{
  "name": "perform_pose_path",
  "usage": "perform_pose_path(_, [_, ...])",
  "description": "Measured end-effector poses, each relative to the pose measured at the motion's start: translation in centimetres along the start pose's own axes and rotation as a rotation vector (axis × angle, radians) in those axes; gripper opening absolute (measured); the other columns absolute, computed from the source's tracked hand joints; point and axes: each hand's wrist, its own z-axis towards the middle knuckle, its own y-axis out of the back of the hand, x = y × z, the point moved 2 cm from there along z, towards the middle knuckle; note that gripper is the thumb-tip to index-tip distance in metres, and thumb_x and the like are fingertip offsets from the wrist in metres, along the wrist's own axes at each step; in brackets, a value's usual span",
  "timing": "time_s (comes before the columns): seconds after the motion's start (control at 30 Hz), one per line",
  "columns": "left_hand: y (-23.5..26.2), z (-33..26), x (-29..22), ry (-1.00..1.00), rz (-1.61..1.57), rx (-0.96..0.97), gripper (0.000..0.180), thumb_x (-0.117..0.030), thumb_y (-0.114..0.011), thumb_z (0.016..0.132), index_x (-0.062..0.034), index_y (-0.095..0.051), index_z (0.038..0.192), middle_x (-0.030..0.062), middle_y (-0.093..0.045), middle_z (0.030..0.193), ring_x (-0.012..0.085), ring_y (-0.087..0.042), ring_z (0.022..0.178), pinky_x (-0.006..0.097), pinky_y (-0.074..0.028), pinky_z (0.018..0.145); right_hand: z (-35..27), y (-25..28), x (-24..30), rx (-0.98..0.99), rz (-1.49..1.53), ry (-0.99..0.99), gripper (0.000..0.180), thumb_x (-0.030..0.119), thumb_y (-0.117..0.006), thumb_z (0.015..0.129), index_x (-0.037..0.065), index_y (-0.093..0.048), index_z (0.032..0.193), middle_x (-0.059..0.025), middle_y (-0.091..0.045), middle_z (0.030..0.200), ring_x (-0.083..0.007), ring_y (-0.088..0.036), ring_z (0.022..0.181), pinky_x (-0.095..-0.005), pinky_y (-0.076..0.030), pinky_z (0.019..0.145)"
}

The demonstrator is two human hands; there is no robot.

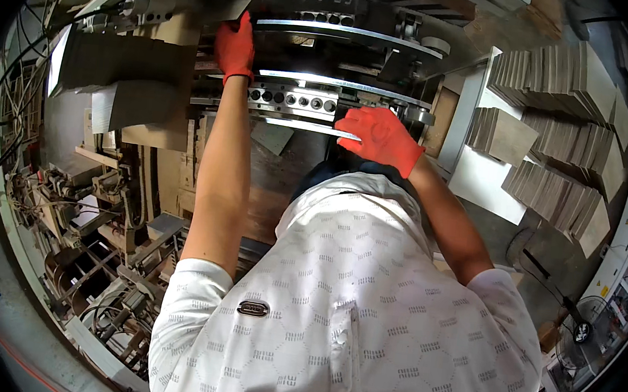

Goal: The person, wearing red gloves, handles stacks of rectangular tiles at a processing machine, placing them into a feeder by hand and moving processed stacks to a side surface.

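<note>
My left hand (235, 46), in a red glove, reaches forward to the left end of a machine's metal rails. Its fingers are curled with the thumb pointing away from me, beside a thin grey panel (235, 8); what they hold, if anything, is hidden. Closer to my body, my right hand (381, 137), also red-gloved, has its fingers bent over the nearest metal rail (305, 126). Between the hands runs a metal bar with a row of round dark holes (291, 100). Two more bright rails (345, 30) cross the machine farther away.
Stacks of thin grey boards (561, 140) stand on a white surface (485, 186) to the right. At the left, more grey boards (126, 64) lie by brown cardboard (165, 132). Machinery with cables (104, 251) fills the lower left. A fan (581, 327) stands at lower right.
</note>
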Motion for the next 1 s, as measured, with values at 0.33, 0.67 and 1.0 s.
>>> perform_pose_path(0.33, [0.2,0.3,2.2,0.021,0.009,0.053,0.051,-0.053,-0.062,0.093,-0.0047,-0.073,0.106,0.0176,-0.076,0.108,0.0405,-0.070,0.102,0.048,-0.053,0.086,0.1,1.1,1.6,-0.090,-0.042,-0.060,0.041,0.040,-0.076,0.087,0.009,-0.074,0.114,-0.0090,-0.073,0.111,-0.0307,-0.069,0.102,-0.0402,-0.056,0.089])
perform_pose_path(0.67, [-0.9,0.8,2.8,-0.059,-0.050,0.039,0.052,-0.054,-0.059,0.094,-0.0049,-0.073,0.101,0.0189,-0.075,0.105,0.0428,-0.070,0.100,0.048,-0.054,0.085,0.7,1.8,2.0,-0.135,-0.139,-0.159,0.043,0.045,-0.079,0.083,0.011,-0.073,0.108,-0.0070,-0.070,0.099,-0.0298,-0.069,0.092,-0.0415,-0.055,0.079])
perform_pose_path(1.0, [-0.3,0.3,2.3,-0.054,-0.037,0.087,0.045,-0.047,-0.058,0.096,-0.0047,-0.073,0.101,0.0204,-0.075,0.103,0.0430,-0.070,0.099,0.048,-0.054,0.083,0.3,1.3,2.2,-0.118,-0.178,-0.205,0.046,0.043,-0.084,0.077,0.010,-0.074,0.109,-0.0070,-0.071,0.101,-0.0296,-0.069,0.092,-0.0399,-0.055,0.079])
